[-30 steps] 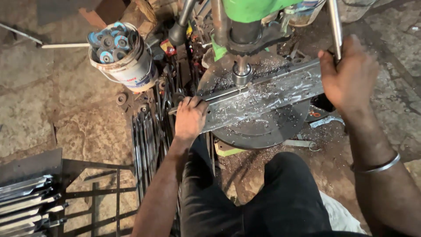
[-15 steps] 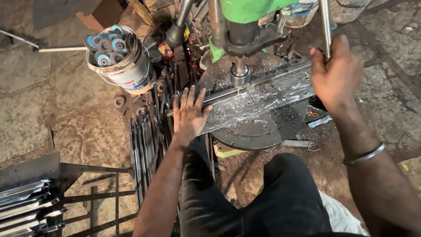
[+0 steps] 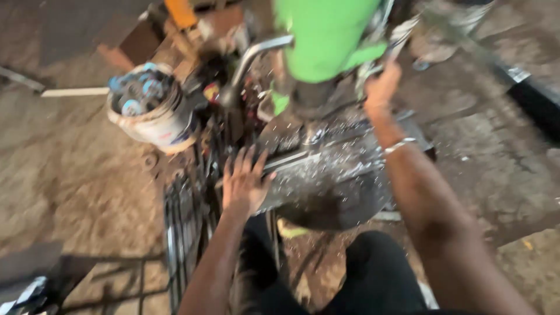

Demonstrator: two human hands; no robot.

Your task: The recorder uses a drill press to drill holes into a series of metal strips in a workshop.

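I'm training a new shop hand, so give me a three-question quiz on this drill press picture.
1. True or false: the left hand lies flat, fingers spread, on the metal strip.
2. The right hand reaches up beside which machine: A) a green drill press, B) a red grinder?
3. What stands on the ground left of the press?

Key: 1 true; 2 A; 3 a white bucket holding blue-topped items.

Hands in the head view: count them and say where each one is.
2. The left hand lies flat, fingers spread, on the end of the metal bar. The right hand is raised at the green drill press, its grip blurred.
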